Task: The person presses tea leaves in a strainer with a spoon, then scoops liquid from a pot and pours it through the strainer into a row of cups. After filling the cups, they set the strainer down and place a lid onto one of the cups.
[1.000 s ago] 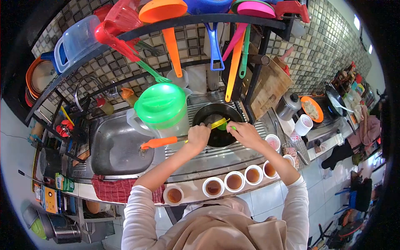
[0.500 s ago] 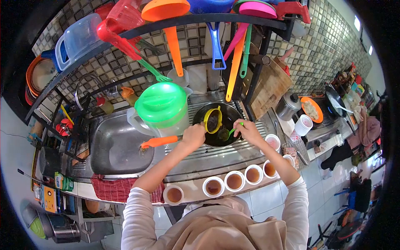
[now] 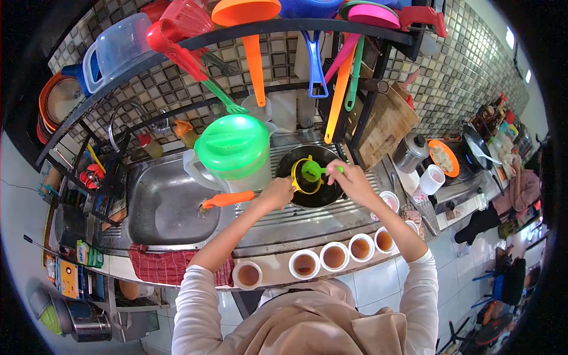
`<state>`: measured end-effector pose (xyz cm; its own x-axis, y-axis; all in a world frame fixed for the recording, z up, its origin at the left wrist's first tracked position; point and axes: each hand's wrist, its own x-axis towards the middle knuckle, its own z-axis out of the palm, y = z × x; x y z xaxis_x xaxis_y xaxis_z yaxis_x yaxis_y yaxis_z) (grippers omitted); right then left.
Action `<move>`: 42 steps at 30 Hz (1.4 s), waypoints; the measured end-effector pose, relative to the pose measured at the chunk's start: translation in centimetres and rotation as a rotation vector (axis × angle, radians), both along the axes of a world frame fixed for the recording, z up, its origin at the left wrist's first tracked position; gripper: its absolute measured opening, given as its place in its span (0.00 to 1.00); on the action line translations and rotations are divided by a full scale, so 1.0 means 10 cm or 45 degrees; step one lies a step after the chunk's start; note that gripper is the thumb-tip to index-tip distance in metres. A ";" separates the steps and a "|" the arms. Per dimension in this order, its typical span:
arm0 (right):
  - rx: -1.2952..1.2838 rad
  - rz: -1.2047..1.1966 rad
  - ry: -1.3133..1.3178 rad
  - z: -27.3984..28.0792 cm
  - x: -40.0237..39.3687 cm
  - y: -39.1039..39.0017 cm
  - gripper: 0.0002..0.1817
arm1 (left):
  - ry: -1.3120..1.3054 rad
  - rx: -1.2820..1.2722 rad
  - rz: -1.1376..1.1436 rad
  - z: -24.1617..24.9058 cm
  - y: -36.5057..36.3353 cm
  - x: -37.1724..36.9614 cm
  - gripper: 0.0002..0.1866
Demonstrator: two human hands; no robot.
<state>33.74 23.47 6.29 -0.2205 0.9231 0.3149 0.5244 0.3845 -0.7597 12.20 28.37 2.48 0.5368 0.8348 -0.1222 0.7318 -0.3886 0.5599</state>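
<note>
My left hand [image 3: 277,193] grips a yellow-rimmed strainer [image 3: 306,177] and holds it over a black pot [image 3: 313,177] on the draining board. My right hand [image 3: 350,179] holds a green ladle [image 3: 313,171] by its handle, with its bowl just above the strainer. A row of white cups of brown liquid [image 3: 334,256] stands along the counter's front edge, close to my body.
A clear jug with a green lid [image 3: 232,151] stands left of the pot, beside the steel sink [image 3: 165,207]. An orange-handled utensil [image 3: 228,199] lies on the sink's edge. Coloured utensils hang from the rack [image 3: 284,29] above. A kettle [image 3: 409,151] and stove sit at right.
The green ladle has risen out of the pot and now sits over the strainer. My left hand shifted the strainer slightly.
</note>
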 end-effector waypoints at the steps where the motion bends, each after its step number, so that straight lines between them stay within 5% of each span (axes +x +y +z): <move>1: -0.086 0.044 -0.129 0.09 -0.03 -0.05 0.12 | -0.026 -0.135 -0.007 0.01 0.01 0.01 0.14; 4: 0.107 -0.051 -0.508 0.10 -0.07 -0.11 0.13 | 0.063 -0.091 -0.008 0.04 0.00 0.05 0.12; 11: 0.048 0.153 -0.768 -0.05 -0.05 -0.16 0.14 | 0.114 -0.046 0.022 0.03 -0.03 0.11 0.12; 15: -0.009 0.281 -0.509 -0.15 -0.02 -0.13 0.15 | 0.184 -0.004 -0.031 0.01 0.01 0.11 0.12; 20: -0.008 0.159 -0.713 -0.17 -0.03 -0.15 0.14 | 0.159 -0.016 -0.059 -0.02 0.05 0.11 0.12; 32: -0.077 0.114 -0.398 -0.18 -0.09 -0.16 0.13 | 0.063 -0.249 -0.012 -0.04 0.11 0.08 0.13; 42: 0.160 0.066 -0.588 -0.19 -0.11 -0.13 0.12 | 0.072 -0.185 -0.001 -0.06 0.09 0.08 0.14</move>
<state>32.65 22.20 4.41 -0.4081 0.8684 0.2816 0.7738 0.4927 -0.3981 13.03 29.30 1.84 0.5261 0.8060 -0.2714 0.7634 -0.3070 0.5683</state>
